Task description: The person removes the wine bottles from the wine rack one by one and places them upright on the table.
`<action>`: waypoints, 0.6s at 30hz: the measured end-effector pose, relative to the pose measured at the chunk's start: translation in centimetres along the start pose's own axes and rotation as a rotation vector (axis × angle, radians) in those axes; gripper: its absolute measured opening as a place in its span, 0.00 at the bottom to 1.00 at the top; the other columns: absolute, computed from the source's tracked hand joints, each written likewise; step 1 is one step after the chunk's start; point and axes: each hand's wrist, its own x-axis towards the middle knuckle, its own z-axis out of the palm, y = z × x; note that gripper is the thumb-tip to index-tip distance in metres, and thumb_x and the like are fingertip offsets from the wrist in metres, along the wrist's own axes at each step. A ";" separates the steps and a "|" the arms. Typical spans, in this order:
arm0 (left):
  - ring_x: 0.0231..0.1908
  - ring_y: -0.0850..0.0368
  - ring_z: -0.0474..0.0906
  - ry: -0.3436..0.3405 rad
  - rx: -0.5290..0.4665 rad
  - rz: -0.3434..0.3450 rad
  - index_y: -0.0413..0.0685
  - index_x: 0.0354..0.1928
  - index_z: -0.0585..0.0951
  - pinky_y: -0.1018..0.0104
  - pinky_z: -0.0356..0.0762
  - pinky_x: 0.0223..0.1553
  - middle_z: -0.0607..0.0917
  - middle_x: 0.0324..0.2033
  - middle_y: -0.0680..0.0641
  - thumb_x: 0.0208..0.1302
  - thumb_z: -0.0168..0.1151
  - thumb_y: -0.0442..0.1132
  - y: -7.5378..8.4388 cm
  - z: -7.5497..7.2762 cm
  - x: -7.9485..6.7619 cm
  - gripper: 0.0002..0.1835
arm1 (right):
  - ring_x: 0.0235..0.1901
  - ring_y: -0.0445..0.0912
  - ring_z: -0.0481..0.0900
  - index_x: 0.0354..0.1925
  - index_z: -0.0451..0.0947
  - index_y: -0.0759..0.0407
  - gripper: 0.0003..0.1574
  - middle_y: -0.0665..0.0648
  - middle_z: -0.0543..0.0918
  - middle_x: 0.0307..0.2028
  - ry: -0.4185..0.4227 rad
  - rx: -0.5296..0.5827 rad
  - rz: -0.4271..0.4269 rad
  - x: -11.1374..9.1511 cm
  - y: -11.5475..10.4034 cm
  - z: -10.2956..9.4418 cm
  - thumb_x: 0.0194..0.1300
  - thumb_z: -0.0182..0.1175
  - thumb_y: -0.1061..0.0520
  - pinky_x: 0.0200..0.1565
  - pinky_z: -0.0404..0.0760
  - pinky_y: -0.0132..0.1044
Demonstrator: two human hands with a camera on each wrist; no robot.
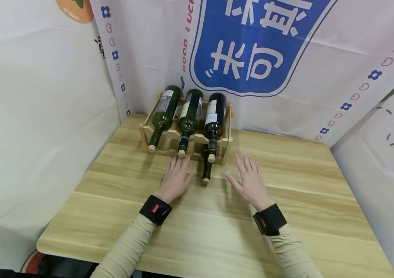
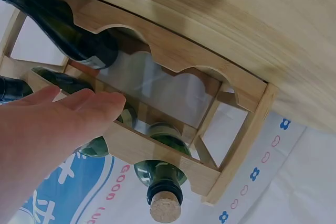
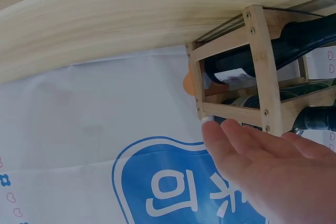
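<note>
A two-tier wooden wine rack (image 1: 228, 144) stands at the back of the table. Three corked wine bottles lie on its upper tier: a left bottle (image 1: 163, 112), a middle bottle (image 1: 190, 114) and a right bottle (image 1: 215, 116). On the lower tier, at the right, lies a dark bottle (image 1: 207, 172), its neck sticking out. My left hand (image 1: 176, 179) reaches toward the rack's front below the middle bottle, fingers extended; contact cannot be told. My right hand (image 1: 251, 185), also with straight fingers, is to the right of the lower bottle, apart from it. Neither hand holds anything.
The wooden table (image 1: 304, 185) extends to both sides of the rack. Behind it hangs a printed white cloth (image 1: 287, 112) with a blue sign pattern. A white sheet (image 1: 44, 116) hangs along the left side. The table's front edge lies beneath the forearms.
</note>
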 end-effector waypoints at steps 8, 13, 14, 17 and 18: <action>0.70 0.31 0.56 -0.039 -0.040 -0.018 0.44 0.74 0.56 0.36 0.61 0.68 0.58 0.72 0.34 0.74 0.45 0.54 0.2 0.1 1.0 0.34 | 0.74 0.63 0.47 0.76 0.44 0.55 0.49 0.69 0.44 0.75 -0.041 0.021 0.020 1.3 0.4 -0.6 0.70 0.44 0.31 0.72 0.50 0.63; 0.70 0.31 0.55 -0.064 -0.126 -0.028 0.45 0.75 0.53 0.37 0.65 0.66 0.52 0.74 0.35 0.76 0.42 0.51 1.0 -0.1 2.1 0.32 | 0.74 0.64 0.48 0.76 0.45 0.56 0.48 0.69 0.43 0.75 -0.041 0.031 0.031 2.3 0.8 -1.2 0.71 0.43 0.31 0.72 0.50 0.63; 0.70 0.32 0.55 -0.066 -0.140 -0.026 0.45 0.75 0.53 0.38 0.64 0.67 0.52 0.74 0.36 0.76 0.43 0.49 1.2 -0.1 2.3 0.31 | 0.74 0.64 0.48 0.76 0.45 0.56 0.48 0.69 0.43 0.75 -0.043 0.027 0.033 2.5 0.9 -1.2 0.71 0.42 0.31 0.72 0.51 0.63; 0.72 0.37 0.55 -0.055 -0.176 -0.008 0.44 0.74 0.53 0.43 0.59 0.71 0.53 0.74 0.36 0.77 0.41 0.43 1.9 0.0 3.0 0.29 | 0.74 0.63 0.47 0.76 0.43 0.55 0.48 0.69 0.42 0.75 -0.055 0.026 0.042 3.0 1.2 -1.4 0.72 0.41 0.31 0.72 0.50 0.63; 0.72 0.39 0.55 -0.044 -0.188 -0.001 0.43 0.74 0.53 0.44 0.58 0.71 0.54 0.74 0.36 0.77 0.40 0.41 2.1 0.0 3.3 0.28 | 0.74 0.63 0.46 0.76 0.42 0.55 0.48 0.68 0.41 0.75 -0.060 0.026 0.044 3.1 1.3 -1.4 0.72 0.40 0.31 0.72 0.49 0.64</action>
